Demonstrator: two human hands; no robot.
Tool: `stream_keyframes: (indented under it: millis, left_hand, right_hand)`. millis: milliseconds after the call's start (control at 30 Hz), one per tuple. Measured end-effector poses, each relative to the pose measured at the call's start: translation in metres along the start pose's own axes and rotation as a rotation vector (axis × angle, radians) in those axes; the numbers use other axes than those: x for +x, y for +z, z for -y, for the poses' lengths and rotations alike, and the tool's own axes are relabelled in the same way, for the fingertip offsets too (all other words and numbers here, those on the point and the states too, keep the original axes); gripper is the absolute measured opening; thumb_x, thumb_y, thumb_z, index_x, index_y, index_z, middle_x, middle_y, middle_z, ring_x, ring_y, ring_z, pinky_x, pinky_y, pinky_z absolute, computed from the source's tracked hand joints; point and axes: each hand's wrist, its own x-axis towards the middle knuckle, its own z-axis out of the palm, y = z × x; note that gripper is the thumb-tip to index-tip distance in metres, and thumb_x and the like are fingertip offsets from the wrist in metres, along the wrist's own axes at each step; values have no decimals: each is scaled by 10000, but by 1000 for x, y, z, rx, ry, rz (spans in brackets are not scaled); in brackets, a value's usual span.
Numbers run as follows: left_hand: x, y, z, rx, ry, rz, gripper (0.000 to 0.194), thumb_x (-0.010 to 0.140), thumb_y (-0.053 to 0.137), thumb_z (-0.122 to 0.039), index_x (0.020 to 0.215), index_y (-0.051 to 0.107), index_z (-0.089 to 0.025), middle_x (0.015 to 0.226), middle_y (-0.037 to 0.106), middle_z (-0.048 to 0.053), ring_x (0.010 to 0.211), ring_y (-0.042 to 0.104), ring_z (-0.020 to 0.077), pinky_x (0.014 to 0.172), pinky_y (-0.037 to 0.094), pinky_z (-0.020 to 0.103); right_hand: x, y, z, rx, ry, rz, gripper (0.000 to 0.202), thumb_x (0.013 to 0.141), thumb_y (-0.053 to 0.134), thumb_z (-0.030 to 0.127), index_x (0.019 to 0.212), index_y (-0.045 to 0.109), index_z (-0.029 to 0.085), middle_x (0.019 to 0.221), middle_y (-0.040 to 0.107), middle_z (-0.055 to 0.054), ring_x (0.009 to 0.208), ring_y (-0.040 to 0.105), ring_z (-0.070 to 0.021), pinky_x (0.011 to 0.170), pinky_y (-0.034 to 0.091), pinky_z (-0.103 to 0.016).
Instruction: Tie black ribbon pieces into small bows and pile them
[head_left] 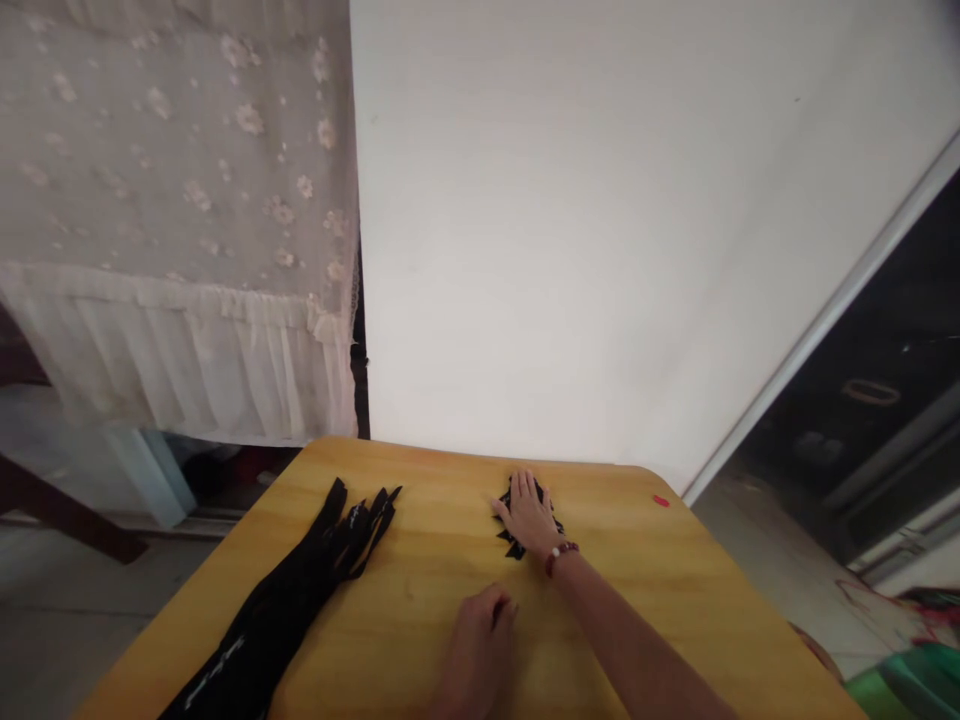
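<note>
My right hand [529, 515] lies flat with fingers stretched, pressing on a small black crumpled plastic bag [516, 548]. Pointed bits of the bag stick out around the palm, and the rest is hidden under it. Nearer to me, my left hand [478, 640] is curled closed just above or on the table, apart from the bag; nothing shows in its fingers. On the left side of the table rests a long bundle of shiny black plastic bags [277, 610], its loose strips fanned toward the far edge.
The wooden table [420, 560] has rounded far corners and stands against a white wall panel [555, 240]. A small red piece [661, 501] lies near its far right corner. A lace curtain [187, 200] hangs at left. Green cloth [911, 685] shows at lower right.
</note>
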Motion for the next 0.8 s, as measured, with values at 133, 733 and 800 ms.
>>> stream_keyframes:
  millis: [133, 733, 800]
  left_hand:
    - [-1, 0, 0, 7, -7, -4, 221, 751, 348, -250, 548, 397, -176, 517, 411, -33, 521, 390, 99, 494, 264, 211]
    - [-1, -2, -4, -3, 58, -7, 218, 734, 365, -238, 547, 453, -168, 486, 438, -36, 490, 414, 93, 481, 272, 206]
    - [0, -2, -2, -18, 49, 1, 207, 722, 381, -233, 549, 470, -163, 477, 438, -38, 485, 414, 90, 476, 278, 202]
  right_hand:
    - [0, 3, 0, 34, -16, -35, 747, 787, 182, 554, 1309, 174, 20, 1379, 163, -154, 1263, 46, -263, 981, 59, -452]
    - [-30, -57, -15, 537, -8, -307, 559, 824, 230, 443, 1273, 299, 118, 1367, 228, -116, 1255, 159, -228, 983, 168, -474]
    - [-52, -60, -18, 744, -48, -399, 518, 801, 310, 455, 1175, 446, 123, 1239, 439, -140, 1150, 376, -225, 965, 263, -407]
